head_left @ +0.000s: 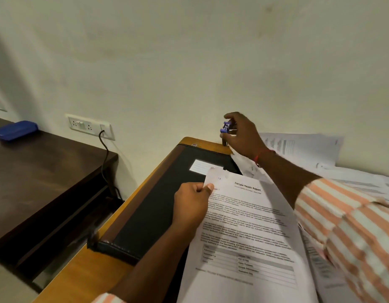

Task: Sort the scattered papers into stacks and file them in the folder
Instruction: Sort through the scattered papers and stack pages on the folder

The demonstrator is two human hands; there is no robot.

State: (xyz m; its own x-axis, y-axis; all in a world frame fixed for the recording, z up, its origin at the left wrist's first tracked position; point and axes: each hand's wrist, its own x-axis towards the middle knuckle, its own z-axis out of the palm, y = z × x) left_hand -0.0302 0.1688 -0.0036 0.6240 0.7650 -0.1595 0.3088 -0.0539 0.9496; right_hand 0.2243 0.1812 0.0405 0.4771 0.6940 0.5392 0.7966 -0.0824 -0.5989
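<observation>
My left hand (192, 201) pinches the top left corner of a stack of printed papers (250, 232) headed "Sample Health Report". The stack lies partly over a black folder (158, 206) with a white label, closed on the wooden desk (80, 267). At the desk's far edge by the wall, my right hand (241, 134) grips a small blue stapler (226, 127). More loose papers (316, 154) lie scattered to the right, partly hidden by my striped sleeve.
A dark wooden table (47, 176) stands to the left with a blue case (15, 130) on it. A wall socket (89, 127) with a black cable (105, 162) sits between the two tables. The wall runs close behind the desk.
</observation>
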